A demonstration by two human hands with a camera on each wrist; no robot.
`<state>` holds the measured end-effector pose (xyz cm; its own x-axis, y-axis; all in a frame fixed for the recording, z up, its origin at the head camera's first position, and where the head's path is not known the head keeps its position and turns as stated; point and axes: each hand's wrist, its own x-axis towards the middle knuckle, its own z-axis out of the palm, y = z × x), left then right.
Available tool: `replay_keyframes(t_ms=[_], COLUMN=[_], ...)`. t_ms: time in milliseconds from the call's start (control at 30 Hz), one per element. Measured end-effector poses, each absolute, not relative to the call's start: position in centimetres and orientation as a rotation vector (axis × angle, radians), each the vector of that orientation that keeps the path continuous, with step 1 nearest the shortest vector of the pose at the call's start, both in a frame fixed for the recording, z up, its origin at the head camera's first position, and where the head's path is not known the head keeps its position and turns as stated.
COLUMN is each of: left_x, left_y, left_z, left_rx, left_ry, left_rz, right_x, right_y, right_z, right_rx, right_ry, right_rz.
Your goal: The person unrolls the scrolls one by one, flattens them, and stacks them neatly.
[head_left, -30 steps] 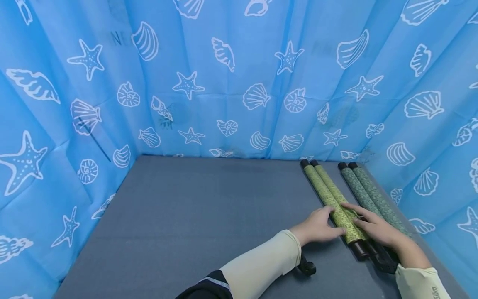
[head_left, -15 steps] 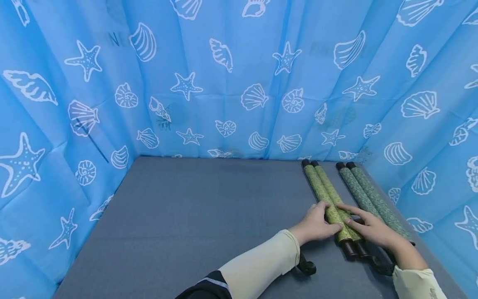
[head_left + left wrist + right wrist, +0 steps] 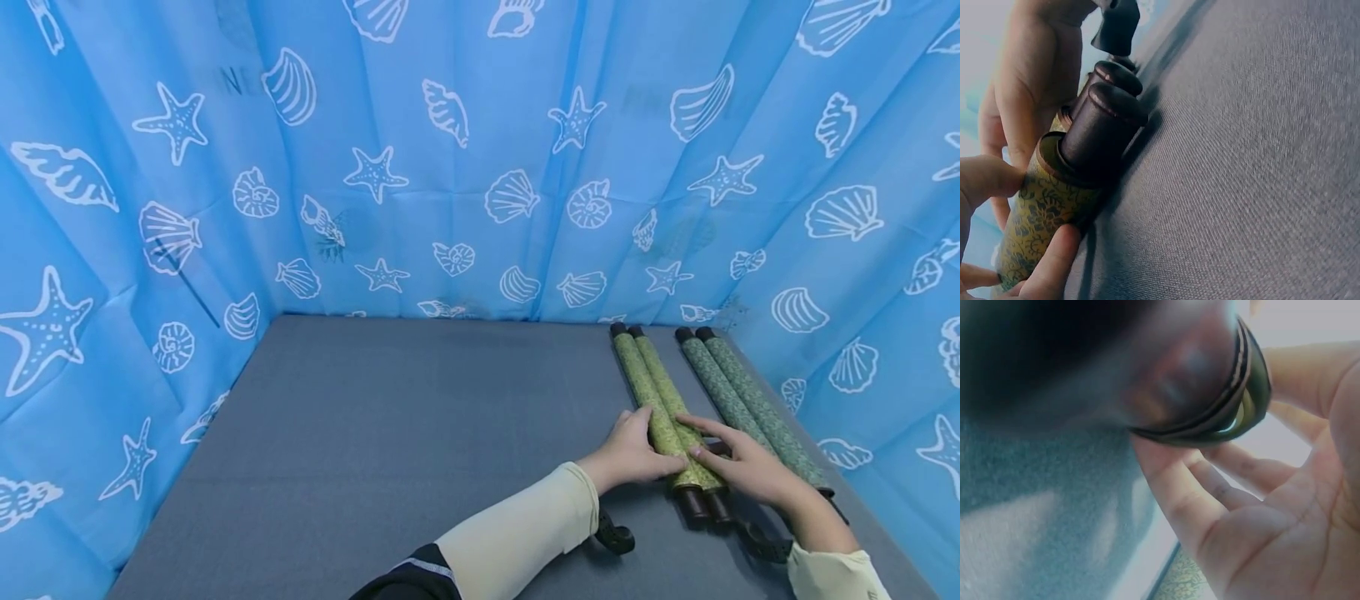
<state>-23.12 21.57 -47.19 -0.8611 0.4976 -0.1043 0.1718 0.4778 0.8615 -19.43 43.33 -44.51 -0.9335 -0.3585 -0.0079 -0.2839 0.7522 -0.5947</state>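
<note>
A yellow-green brocade scroll (image 3: pixel 643 383), made of two rolls side by side with dark ends, lies on the right part of the table. My left hand (image 3: pixel 624 452) holds the near part of its left roll, thumb and fingers on either side. On the right roll, my right hand (image 3: pixel 753 468) has its thumb and fingers near the same end. The left wrist view shows the patterned roll (image 3: pixel 1047 209) between my left fingers, its dark knob (image 3: pixel 1104 131) facing the camera. In the right wrist view a blurred scroll end (image 3: pixel 1191 381) sits between my right thumb and fingers.
Two dark green rolls (image 3: pixel 718 379) with black ends lie to the right, near the table's right edge; my right arm partly covers them. Grey cloth covers the table (image 3: pixel 420 417). A blue curtain (image 3: pixel 465 208) with shells and starfish surrounds the back and sides.
The near end of the yellow-green scroll has shifted left, with both hands moving slightly left along with it. More of the dark green rolls' near ends shows now.
</note>
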Motion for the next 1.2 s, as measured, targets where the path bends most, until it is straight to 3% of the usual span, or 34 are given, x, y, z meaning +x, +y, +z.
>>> replay_keyframes(t_ms=[1200], left_x=[-23.5], left_y=[12.5], left_z=[-47.1], left_rx=[0.643], left_ry=[2.200], left_rz=[1.571], right_x=[-18.7], right_y=[35.5], right_z=[-43.5], right_rx=[-0.535], right_ry=[2.785], right_rz=[-1.152])
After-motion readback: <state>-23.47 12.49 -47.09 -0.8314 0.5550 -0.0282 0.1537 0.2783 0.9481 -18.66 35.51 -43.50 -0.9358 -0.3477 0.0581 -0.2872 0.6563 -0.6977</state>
